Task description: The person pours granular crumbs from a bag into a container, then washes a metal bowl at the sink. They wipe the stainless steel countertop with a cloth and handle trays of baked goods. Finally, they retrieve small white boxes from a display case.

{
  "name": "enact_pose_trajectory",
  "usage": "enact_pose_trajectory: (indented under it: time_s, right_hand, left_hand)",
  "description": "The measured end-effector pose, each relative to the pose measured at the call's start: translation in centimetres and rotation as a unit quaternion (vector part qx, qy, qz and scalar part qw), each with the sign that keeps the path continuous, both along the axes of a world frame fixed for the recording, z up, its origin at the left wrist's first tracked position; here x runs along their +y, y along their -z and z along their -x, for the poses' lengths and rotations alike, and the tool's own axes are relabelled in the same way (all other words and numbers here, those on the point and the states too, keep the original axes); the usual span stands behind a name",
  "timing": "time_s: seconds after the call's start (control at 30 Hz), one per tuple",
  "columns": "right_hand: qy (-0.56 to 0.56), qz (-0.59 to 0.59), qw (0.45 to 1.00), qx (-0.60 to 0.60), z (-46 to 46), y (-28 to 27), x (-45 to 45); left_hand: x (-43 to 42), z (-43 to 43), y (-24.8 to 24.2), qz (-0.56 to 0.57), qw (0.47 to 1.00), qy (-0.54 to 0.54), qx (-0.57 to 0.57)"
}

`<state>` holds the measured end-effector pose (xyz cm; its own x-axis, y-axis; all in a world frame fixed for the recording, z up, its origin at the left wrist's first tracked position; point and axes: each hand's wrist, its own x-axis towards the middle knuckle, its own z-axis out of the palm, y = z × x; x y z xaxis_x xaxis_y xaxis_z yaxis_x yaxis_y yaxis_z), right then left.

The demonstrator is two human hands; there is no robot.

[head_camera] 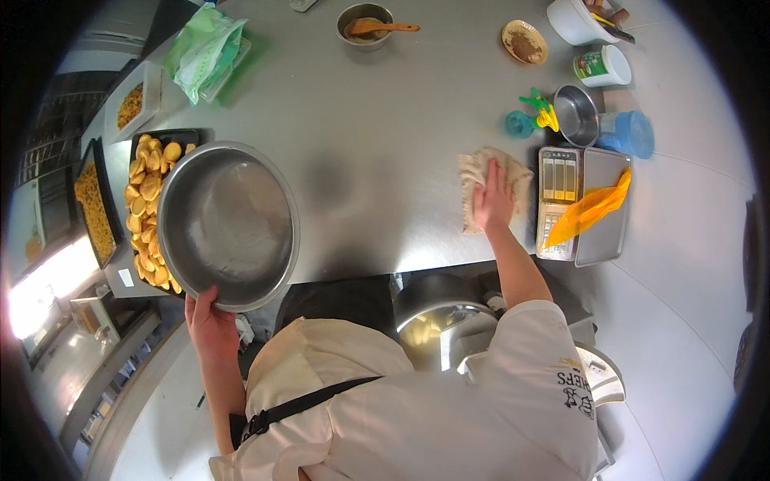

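My left hand (210, 321) grips the near rim of a large stainless steel bowl (231, 225), its inside bare apart from a whitish smear. The bowl is tilted and covers part of a black tray (195, 137) of flat golden-brown baked pieces (147, 207). On the right, my right hand (495, 201) lies flat, fingers spread, on a beige cloth (472, 174) on the steel table (385, 150). Just right of the cloth stands a digital scale (559, 207), with a crumpled orange plastic bag (589, 210) across its keypad and pan.
At the back are a small pot (364, 45) with a wooden spatula (385, 27) and a green plastic bag (201, 51). A spray bottle (523, 123), a steel bowl (576, 114) and a blue container (634, 134) line the right side. A crumb-filled tray (96, 210) stands far left.
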<state>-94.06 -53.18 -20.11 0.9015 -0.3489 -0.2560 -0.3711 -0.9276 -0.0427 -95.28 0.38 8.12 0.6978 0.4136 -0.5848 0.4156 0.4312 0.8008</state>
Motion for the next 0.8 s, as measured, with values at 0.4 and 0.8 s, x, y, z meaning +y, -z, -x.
enact_pose_trajectory:
  time_s: [0.4,0.8]
  right_hand:
    - [0.062,0.052,0.988,-0.130,1.5,1.4,18.3]
    - [-0.358,-0.227,0.903,-0.068,9.5,-0.7,48.5]
  left_hand:
    - [9.1,9.8,-1.3,-0.019,0.993,-0.107,-0.048]
    - [21.7,27.5,1.7,0.048,0.969,-0.225,-0.083]
